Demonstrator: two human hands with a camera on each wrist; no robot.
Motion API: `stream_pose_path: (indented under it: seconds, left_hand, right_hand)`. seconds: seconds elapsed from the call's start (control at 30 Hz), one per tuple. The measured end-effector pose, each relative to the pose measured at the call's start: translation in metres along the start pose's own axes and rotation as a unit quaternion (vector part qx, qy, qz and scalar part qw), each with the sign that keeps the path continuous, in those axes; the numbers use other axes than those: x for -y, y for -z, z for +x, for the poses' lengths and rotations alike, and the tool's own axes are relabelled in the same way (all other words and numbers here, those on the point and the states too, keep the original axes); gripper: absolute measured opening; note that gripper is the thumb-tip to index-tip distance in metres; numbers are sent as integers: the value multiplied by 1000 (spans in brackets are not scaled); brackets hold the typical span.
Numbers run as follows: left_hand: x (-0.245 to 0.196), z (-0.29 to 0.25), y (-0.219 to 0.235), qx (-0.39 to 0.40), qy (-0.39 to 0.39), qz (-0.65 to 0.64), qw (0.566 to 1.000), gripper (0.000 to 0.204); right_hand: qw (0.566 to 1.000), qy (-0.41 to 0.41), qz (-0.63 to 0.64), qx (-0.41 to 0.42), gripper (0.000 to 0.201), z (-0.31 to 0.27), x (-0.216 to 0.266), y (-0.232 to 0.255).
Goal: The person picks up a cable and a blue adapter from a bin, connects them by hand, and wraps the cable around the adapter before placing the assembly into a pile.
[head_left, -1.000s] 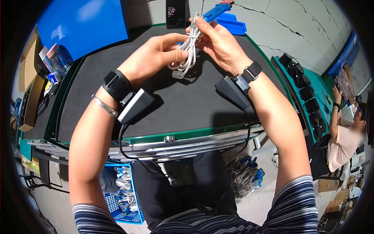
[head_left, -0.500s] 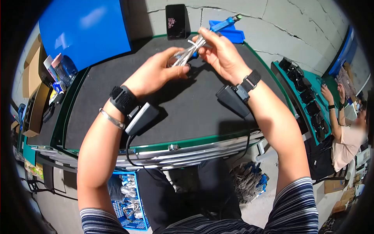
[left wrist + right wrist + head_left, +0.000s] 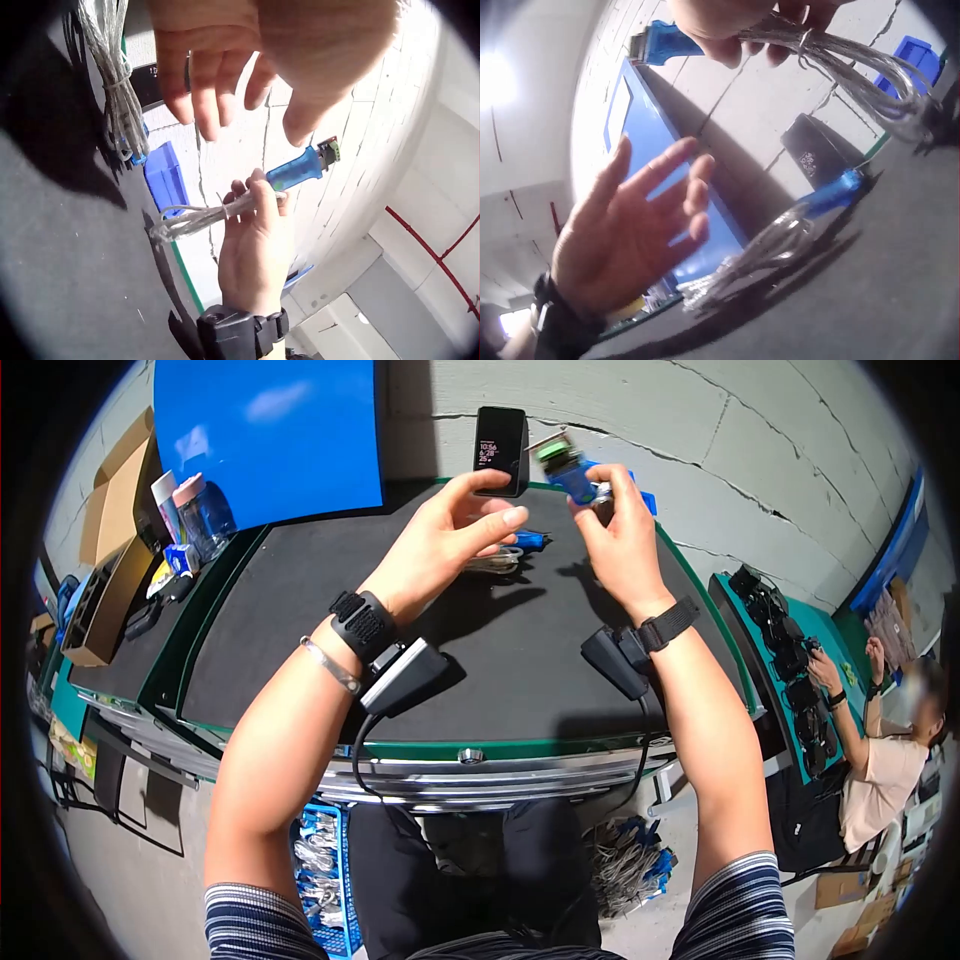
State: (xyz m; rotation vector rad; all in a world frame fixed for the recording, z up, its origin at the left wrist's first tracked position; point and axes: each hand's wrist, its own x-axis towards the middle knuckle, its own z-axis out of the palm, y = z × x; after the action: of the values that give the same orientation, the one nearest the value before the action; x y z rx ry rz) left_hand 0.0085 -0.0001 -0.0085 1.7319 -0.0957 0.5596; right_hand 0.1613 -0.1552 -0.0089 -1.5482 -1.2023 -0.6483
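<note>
Blue-ended cable bundle is getting pinched in the right hand, up above the far edge of the black mat. The left hand is hovering beside it, fingers spread, gripping nothing. A second bundle is lying on the mat under the hands, near the phone.

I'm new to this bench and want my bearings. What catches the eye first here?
The right hand is raised over the black table, pinching a bundled clear cable with a blue plug. Beside it the left hand hangs open and holds nothing. A second bundled cable lies on the table under the hands, and a phone leans against the wall behind.
</note>
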Motion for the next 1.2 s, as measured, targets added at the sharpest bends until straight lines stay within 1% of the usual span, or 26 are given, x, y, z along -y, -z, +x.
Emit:
stream_pose_path:
  seconds: [0.03, 0.07, 0.1, 0.13, 0.2, 0.23, 0.27, 0.33, 0.37, 0.4, 0.47, 0.5, 0.53, 0.57, 0.6, 0.63, 0.67, 0.7, 0.73, 0.77, 0.8, 0.87, 0.9, 1.07, 1.13, 1.2]
  left_hand:
    - [-1, 0, -1, -5, -23, -1, 1000, 57]
    - [-1, 0, -1, -9, -44, -1, 999, 58]
    - [-1, 1, -4, -27, -58, -9, 998, 48]
    - [1, 1, -2, -27, -55, -8, 998, 48]
    - [3, 4, 1, -25, -35, 9, 999, 35]
    - [6, 5, 3, -26, -42, 40, 998, 27]
    - [8, 6, 4, -20, -34, 70, 997, 28]
    - [10, 5, 5, 7, -5, 104, 995, 30]
    - [10, 4, 6, 31, 8, 128, 991, 31]
    - [8, 2, 4, 37, 28, 128, 991, 31]
    - [8, 3, 2, 32, 65, 103, 992, 31]
    - [11, 3, 3, 31, 66, 103, 992, 31]
    - [15, 3, 4, 32, 80, 75, 993, 32]
    - [16, 4, 6, 31, 93, 48, 994, 32]
    - [15, 4, 7, 30, 92, 50, 994, 32]
    - [14, 3, 7, 26, 98, 35, 994, 33]
    - [14, 2, 4, 25, 104, 19, 994, 33]
    - [13, 1, 2, 31, 104, 19, 994, 33]
    - [9, 1, 1, 25, 104, 28, 994, 33]
    - [6, 1, 2, 17, 103, 39, 994, 33]
    - [6, 4, 4, 17, 100, 45, 994, 33]
    - [11, 6, 8, -17, 64, 178, 982, 35]
    - [8, 5, 6, -38, 43, 210, 976, 36]
    - [8, 8, 9, -67, 27, 255, 964, 40]
    - [4, 6, 6, -91, 3, 318, 944, 43]
    - [4, 5, 9, -90, 19, 322, 942, 41]
  right_hand:
    - [1000, -1, 1, 3, 26, 0, 2, 0]
    - [999, 26, -26, 32, 26, -2, 5, -1]
    - [996, 52, -51, 59, 27, -3, 7, -2]
    - [996, 49, -49, 59, 27, -4, 9, -3]
    - [990, 59, -59, 112, 29, -4, 11, -1]
    - [987, 76, -65, 124, 29, -5, 11, -2]
    - [987, 70, -66, 125, 29, -5, 11, -2]
    - [980, 107, -76, 152, 28, -7, 8, -2]
    - [974, 101, -100, 179, 34, -7, 4, -1]
    - [973, 95, -101, 183, 34, -9, 0, -2]
    - [977, 96, -96, 163, 43, -11, -6, -5]
    - [976, 82, -93, 180, 51, -11, -5, -4]
    - [976, 84, -91, 180, 51, -11, -3, -5]
    - [974, 89, -69, 199, 52, -11, 1, -5]
    - [971, 94, -47, 217, 52, -11, 3, -5]
    - [971, 115, -21, 210, 48, -12, 0, -9]
    - [971, 113, -22, 208, 48, -12, -1, -9]
    - [969, 101, -23, 224, 42, -12, -3, -8]
    - [967, 89, -23, 239, 37, -11, -3, -6]
    - [968, 92, -21, 231, 31, -12, 0, -4]
    - [969, 95, -19, 226, 31, -11, 1, -4]
    - [968, 103, -38, 228, 32, -11, 2, -5]
    - [968, 96, -36, 230, 32, -11, 3, -5]
    - [969, 109, -74, 211, 31, -11, 10, -5]
    - [967, 105, -89, 214, 31, -13, 14, -5]
    - [968, 103, -92, 208, 30, -13, 18, -5]
